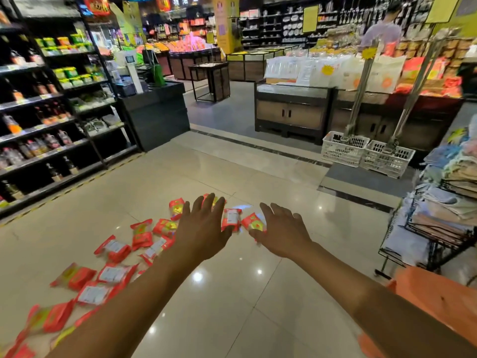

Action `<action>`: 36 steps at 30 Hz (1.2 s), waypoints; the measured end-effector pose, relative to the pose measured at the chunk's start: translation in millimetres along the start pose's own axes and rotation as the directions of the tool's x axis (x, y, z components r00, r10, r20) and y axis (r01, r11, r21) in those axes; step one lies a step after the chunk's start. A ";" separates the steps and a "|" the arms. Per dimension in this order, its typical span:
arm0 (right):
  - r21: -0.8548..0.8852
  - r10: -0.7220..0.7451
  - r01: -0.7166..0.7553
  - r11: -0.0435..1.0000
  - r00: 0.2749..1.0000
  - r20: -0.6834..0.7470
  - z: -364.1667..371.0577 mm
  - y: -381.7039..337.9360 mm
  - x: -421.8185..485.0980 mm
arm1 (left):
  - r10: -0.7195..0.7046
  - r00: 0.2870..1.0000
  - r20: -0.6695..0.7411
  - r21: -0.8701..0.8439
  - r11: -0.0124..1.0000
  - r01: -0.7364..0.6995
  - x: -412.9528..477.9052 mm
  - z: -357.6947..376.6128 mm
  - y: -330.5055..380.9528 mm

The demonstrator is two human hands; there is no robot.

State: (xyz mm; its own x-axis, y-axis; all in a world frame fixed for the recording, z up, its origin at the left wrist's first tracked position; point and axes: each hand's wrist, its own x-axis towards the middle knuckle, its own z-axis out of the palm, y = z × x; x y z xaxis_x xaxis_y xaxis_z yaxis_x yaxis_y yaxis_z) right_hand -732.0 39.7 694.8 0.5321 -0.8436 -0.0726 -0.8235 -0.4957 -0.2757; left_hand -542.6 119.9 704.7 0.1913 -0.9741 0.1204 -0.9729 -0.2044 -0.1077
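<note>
Several red snack packets (140, 233) lie scattered over the glossy tiled floor (232, 293), from the bottom left up to the middle. My left hand (204, 228) stretches forward with straight, spread fingers above the farthest packets and holds nothing. My right hand (282, 231) reaches out beside it, fingers spread and relaxed, just right of a red and yellow packet (254, 222). Another packet with a white label (231, 218) lies between the two hands. I cannot tell whether either hand touches a packet.
Dark shelves of bottles (38, 130) line the left. A black counter (157, 112) and wooden display stands (291, 112) stand ahead. Two white crates (366, 153) sit on the floor. A wire rack of folded cloths (444, 208) is at right, with an orange bag (436, 293) below it.
</note>
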 end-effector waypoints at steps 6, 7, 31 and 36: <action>-0.048 -0.001 0.003 0.999 0.999 0.041 10.8 3.7 75.5 | -0.018 1.000 0.021 -0.030 0.999 0.019 68.1 34.6 -26.1; -0.059 0.002 0.001 0.998 0.999 0.047 12.0 3.2 92.0 | -0.019 0.999 0.026 -0.035 0.999 0.020 82.7 41.3 -32.6; -0.107 0.101 -0.086 0.990 0.986 0.134 18.5 5.6 480.9 | 0.012 0.988 0.156 -0.098 0.995 0.004 439.7 143.8 -176.2; -0.072 0.089 -0.078 0.994 0.984 0.155 26.4 20.8 582.5 | -0.008 0.982 0.186 -0.057 0.998 0.019 524.7 164.9 -199.4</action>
State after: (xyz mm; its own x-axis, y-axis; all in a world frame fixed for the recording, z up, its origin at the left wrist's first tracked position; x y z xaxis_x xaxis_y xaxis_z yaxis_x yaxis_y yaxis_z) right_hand -434.0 -456.5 621.5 0.4812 -0.8417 -0.2449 -0.8746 -0.4419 -0.1996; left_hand -226.9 -366.4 626.6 0.2203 -0.9733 -0.0645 -0.9748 -0.2174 -0.0493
